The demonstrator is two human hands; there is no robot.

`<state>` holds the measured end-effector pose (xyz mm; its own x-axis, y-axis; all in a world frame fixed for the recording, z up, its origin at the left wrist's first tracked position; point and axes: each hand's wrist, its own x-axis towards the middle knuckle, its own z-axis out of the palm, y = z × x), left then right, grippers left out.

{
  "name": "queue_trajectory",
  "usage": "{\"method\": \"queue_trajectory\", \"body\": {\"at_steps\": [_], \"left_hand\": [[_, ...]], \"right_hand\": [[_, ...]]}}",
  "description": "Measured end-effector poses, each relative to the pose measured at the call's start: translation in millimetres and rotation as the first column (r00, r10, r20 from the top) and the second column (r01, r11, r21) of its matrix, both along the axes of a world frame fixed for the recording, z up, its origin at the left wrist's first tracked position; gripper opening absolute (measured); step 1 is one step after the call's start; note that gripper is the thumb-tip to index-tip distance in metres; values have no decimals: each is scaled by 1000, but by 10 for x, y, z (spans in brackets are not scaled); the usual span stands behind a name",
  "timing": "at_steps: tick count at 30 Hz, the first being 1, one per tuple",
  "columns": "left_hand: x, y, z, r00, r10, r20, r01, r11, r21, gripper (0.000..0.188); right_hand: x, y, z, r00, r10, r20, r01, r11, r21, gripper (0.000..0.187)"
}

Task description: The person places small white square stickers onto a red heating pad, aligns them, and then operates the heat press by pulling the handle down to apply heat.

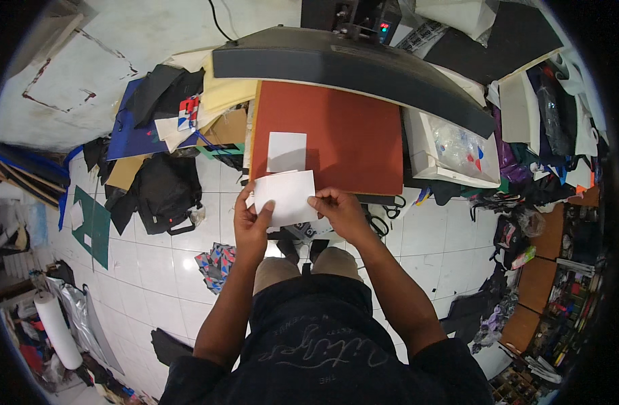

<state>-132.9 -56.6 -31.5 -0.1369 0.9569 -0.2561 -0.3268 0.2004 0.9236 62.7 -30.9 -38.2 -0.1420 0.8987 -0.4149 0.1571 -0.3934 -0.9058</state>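
Note:
Both my hands hold a small stack of white paper sheets [286, 198] over the near edge of a red heat press pad [357, 135]. My left hand [251, 226] pinches the stack's left side, thumb on top. At the right side, my right hand [339, 210] grips the edge between thumb and fingers. The sheets overlap unevenly, so their number cannot be told. Just beyond them a white square sheet [287, 150] lies flat on the pad, toward its left. Above the pad's far side hangs the dark upper plate [350, 71] of the press, raised.
A white box [451, 162] with clear plastic bags stands right of the pad. Scissors [393, 206] lie by its near right corner. Left are yellow sheets [222, 94], dark cloth and a black bag [168, 192]. Patterned pieces [217, 265] lie on the tiled floor [154, 270].

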Motion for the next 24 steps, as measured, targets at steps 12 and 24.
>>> {"method": "queue_trajectory", "body": {"at_steps": [12,24], "left_hand": [[-66,-419,-254,950,207,-234,-245,958,-148,51],[125,-577,-313,933,103,-346,-189,956,-225,55]], "right_hand": [[853,759,-528,737,-171,653,-20,962,274,27],[807,778,-451,672,-100,734,-41,984,171,28]]}}
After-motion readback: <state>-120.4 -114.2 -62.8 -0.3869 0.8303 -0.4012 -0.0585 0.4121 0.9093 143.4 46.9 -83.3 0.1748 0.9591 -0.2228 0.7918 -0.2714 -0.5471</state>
